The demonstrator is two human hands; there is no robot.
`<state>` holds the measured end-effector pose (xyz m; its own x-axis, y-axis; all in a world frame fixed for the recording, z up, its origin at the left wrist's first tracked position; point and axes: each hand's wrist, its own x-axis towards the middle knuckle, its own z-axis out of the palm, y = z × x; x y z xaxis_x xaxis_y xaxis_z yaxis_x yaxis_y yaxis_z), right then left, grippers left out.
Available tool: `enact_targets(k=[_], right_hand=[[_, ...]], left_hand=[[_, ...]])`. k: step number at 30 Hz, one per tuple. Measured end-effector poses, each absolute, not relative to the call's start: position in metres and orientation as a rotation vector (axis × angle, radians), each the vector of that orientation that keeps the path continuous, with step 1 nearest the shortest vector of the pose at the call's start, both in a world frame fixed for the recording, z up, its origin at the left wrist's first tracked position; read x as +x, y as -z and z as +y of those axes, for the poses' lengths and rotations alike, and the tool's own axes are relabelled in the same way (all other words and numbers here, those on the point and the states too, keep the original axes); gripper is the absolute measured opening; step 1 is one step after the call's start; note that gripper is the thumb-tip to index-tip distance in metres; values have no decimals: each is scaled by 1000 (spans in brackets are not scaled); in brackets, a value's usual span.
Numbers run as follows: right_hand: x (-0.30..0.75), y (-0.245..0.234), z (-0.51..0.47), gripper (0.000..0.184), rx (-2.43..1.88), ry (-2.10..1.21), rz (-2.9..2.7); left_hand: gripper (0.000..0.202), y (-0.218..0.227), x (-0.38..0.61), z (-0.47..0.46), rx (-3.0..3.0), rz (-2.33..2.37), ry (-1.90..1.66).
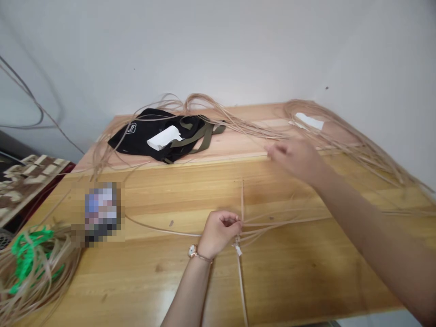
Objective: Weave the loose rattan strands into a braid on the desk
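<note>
While the crossed cane strips (259, 226) are pinched at their crossing by the closed left hand (218, 234), the open right hand (294, 159) is held well apart, with nothing seen in its fingers. The crossing lies on the desk (299, 281) just right of the left hand, which is the nearer of the two. Its longest strip runs from the near edge toward the far side, while several others, too fine to count exactly, are fanned out to the right. One white tie (238, 250) is seen at the crossing, and one wristwatch (192, 250) is worn on the left wrist. To the left, one green-tied cane coil (30, 268) is placed beside one blurred-out object (101, 213). Beyond, one black bag (146, 136) with an olive strap (200, 136) and one white paper (163, 138) lies among long loose cane strands (238, 125). A second white paper (309, 121) is seen at the far right.
</note>
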<state>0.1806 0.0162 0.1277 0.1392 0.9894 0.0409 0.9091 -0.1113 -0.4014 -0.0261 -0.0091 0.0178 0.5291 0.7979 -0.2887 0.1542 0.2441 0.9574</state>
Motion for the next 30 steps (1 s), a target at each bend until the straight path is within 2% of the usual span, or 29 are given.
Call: enact_targets(k=[2, 5, 8, 13, 21, 30], right_hand=[[164, -110, -10, 24, -2015, -550, -2019], [142, -81, -43, 18, -1841, -763, -2245], [131, -64, -59, 19, -1844, -718, -2249], [129, -65, -59, 16, -1920, -777, -2017], [148, -68, -59, 24, -1578, -1458, -1641], [136, -54, -54, 26, -1576, -1437, -1413]], left_hand=[[11, -18, -26, -9, 1274, 943, -546], [9, -20, -26, -8, 1253, 944, -552], [8, -21, -26, -8, 1222, 946, -546], [10, -23, -27, -9, 1209, 941, -541], [12, -22, -28, -8, 1256, 953, -558], [12, -21, -28, -8, 1294, 923, -532]])
